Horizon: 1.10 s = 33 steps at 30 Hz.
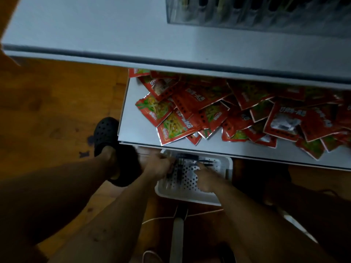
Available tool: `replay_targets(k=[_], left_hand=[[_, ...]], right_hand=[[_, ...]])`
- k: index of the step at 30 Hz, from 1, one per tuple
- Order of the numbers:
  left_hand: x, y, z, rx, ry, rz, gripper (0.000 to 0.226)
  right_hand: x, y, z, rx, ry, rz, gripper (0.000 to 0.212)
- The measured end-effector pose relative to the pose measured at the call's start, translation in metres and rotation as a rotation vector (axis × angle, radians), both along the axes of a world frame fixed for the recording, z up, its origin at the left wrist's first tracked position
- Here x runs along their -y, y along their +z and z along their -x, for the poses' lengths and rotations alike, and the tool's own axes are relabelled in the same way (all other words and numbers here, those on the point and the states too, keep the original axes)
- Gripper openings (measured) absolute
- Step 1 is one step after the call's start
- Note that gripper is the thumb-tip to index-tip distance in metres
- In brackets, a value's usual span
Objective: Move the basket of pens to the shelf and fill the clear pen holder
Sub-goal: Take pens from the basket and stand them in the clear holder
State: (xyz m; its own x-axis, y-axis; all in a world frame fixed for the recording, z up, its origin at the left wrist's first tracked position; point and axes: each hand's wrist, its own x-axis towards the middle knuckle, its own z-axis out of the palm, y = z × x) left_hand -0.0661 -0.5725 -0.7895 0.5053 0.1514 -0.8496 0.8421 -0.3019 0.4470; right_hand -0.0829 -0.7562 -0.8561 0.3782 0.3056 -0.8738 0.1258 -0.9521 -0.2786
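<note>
A white perforated basket (224, 173) sits low under the middle shelf, with several dark pens (191, 158) lying in it. My left hand (158, 165) is at the basket's left side, fingers curled around some pens. My right hand (206, 178) is inside the basket, fingers curled down over the pens; what it holds is hidden. The clear pen holder (256, 14) stands on the top shelf at the upper right, with dark slots along it.
The grey top shelf (95, 29) juts out above. The middle shelf (133, 126) carries several red snack packets (209, 111). A black-shoed foot (108, 133) stands on the wooden floor at left. A white cable and pole lie below the basket.
</note>
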Motion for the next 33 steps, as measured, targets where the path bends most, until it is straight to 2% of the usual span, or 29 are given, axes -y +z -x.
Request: replay_targets(k=[8, 11, 16, 20, 24, 27, 30, 33], left_hand=[[0.007, 0.002, 0.014, -0.089, -0.089, 0.07, 0.016], [0.008, 0.012, 0.015, -0.097, -0.105, 0.071, 0.016], [0.019, 0.056, 0.007, 0.053, -0.111, 0.066, 0.017], [0.023, 0.104, 0.003, 0.181, -0.165, 0.068, 0.021], [0.029, 0.17, -0.004, 0.363, -0.2, 0.106, 0.021], [0.029, 0.215, -0.007, 0.489, -0.178, 0.147, 0.017], [0.025, 0.254, -0.007, 0.579, -0.199, 0.147, 0.014], [0.023, 0.289, -0.011, 0.677, -0.22, 0.113, 0.015]], right_hand=[[0.003, -0.006, 0.016, 0.089, -0.094, 0.062, 0.07], [0.002, 0.009, 0.022, 0.112, -0.135, 0.027, 0.059], [0.004, 0.072, 0.016, 0.279, -0.289, -0.126, 0.03], [0.01, 0.137, 0.003, 0.44, -0.636, -0.313, 0.011], [0.014, 0.206, -0.006, 0.536, -0.755, -0.471, 0.004], [0.017, 0.254, -0.013, 0.664, -0.762, -0.533, 0.028], [0.021, 0.307, -0.019, 0.763, -0.718, -0.589, 0.039], [0.028, 0.36, -0.025, 0.849, -0.596, -0.624, 0.069]])
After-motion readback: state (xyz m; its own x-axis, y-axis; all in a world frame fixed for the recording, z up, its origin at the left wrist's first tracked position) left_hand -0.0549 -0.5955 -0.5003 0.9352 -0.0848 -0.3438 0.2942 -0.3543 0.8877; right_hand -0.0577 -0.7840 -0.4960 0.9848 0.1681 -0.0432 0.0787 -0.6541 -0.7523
